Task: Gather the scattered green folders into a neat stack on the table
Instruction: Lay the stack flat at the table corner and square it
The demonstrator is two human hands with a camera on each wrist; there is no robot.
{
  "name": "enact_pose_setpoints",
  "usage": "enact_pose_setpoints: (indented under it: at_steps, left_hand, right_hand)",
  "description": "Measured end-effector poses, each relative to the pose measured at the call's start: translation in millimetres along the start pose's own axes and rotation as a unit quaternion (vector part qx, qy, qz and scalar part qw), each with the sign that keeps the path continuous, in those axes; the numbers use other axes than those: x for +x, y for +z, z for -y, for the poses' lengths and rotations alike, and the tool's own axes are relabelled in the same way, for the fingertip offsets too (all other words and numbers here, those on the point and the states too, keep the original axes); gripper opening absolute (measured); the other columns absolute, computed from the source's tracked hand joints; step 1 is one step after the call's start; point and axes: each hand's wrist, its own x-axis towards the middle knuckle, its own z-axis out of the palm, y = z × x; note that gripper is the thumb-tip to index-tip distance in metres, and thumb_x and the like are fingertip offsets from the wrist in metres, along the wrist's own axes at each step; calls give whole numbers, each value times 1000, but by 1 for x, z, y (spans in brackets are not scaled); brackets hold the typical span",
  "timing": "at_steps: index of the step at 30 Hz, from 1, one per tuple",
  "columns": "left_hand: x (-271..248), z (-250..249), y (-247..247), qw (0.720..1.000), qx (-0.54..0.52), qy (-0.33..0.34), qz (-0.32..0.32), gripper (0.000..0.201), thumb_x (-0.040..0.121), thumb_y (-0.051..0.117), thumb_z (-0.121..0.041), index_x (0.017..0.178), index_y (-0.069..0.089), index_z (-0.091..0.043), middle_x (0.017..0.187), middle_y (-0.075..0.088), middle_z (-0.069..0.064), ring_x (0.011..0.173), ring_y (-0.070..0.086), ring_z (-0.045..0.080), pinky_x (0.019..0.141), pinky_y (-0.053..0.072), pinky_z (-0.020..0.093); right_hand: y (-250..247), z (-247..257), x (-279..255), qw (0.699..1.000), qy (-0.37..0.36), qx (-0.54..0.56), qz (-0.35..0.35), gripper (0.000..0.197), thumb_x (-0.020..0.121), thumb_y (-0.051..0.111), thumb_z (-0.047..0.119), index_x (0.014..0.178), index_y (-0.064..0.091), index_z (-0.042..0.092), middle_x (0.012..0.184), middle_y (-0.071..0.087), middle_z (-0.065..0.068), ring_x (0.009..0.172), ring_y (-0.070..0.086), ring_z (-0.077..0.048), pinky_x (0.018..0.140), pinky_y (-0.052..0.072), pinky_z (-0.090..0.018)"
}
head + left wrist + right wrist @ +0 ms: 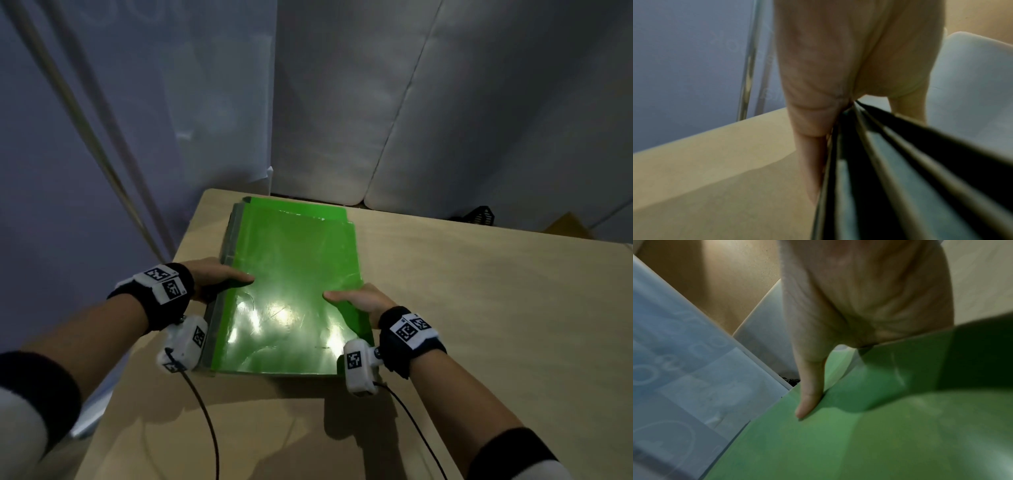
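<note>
A stack of glossy green folders (291, 274) lies on the light wooden table (479, 308), its grey spines along the left side. My left hand (219, 277) grips the stack's left edge, thumb on top of the cover. In the left wrist view the fingers (813, 162) run down beside the dark spines (890, 178). My right hand (359, 301) grips the right edge, thumb flat on the top cover. The right wrist view shows that thumb (809, 394) pressing on the green cover (859, 443). The upper folders sit slightly askew at the far end.
Grey padded panels (445, 102) stand just behind the table's far edge. A blue-grey wall with a metal pole (85, 120) runs along the left. A black object (481, 216) sits beyond the table's far right edge. Bare tabletop stretches to the right and front.
</note>
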Motion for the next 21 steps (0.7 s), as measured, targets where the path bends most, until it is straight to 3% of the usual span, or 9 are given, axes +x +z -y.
enact_pose_setpoints:
  at_steps: [2,4,6,7,8,9,10,15,21]
  left_hand:
    - [-1,-3,3,1000,-20,3,17,66,87,62,-26,140,38,4,149,37,19,146,15,31,117,13,45]
    - [2,-3,1,999,-28,6,23,70,86,63,-28,143,34,1,157,22,16,147,14,31,117,12,46]
    - [6,-4,-5,1000,-6,-3,17,65,80,70,-29,130,49,6,141,46,27,132,44,36,109,33,45]
    - [4,-5,-6,1000,5,2,10,50,74,74,-30,106,63,6,109,66,29,101,65,34,91,48,40]
    - [6,-7,-8,1000,12,2,3,35,70,77,-32,74,63,0,67,68,19,61,64,26,65,51,30]
    - [9,-7,-11,1000,20,0,-12,40,69,78,-34,54,52,-8,41,52,7,39,46,19,51,40,24]
    - [12,-7,-13,999,29,-6,-23,47,72,77,-34,47,44,-11,34,41,1,35,35,16,49,32,22]
    - [18,-3,-14,996,65,3,-54,44,76,73,-35,53,45,-10,43,45,2,48,42,19,58,38,25]
    - [23,1,-10,995,64,24,-72,42,75,73,-40,67,49,-6,65,51,10,66,51,24,70,45,31]
  right_hand:
    - [-2,1,-1,1000,7,5,-4,63,79,72,27,129,48,-2,132,54,-18,110,53,-30,83,39,-31]
    - [-1,2,0,1000,12,15,-6,65,80,72,26,132,46,-2,130,54,-16,124,49,-32,86,38,-30]
    - [5,4,4,1000,10,19,-4,75,74,77,29,135,43,0,133,52,-11,128,46,-32,96,39,-31]
    - [7,5,6,1000,9,21,0,85,69,80,32,137,40,1,138,50,-11,130,45,-33,102,40,-36]
    - [9,5,11,1000,6,27,0,93,64,83,35,139,38,2,140,48,-15,129,46,-34,105,40,-41]
    - [10,4,16,999,1,34,-8,98,60,85,35,138,36,2,138,49,-17,126,48,-36,102,43,-44]
    - [11,4,20,999,-1,37,-24,98,60,86,34,136,34,2,134,51,-17,123,50,-36,98,46,-44]
    - [16,7,18,998,0,11,-54,101,64,84,32,139,23,3,133,48,-21,120,51,-38,98,47,-48]
    - [16,6,22,988,22,-128,-78,108,67,74,56,147,21,5,146,33,-19,132,38,-38,104,41,-47]
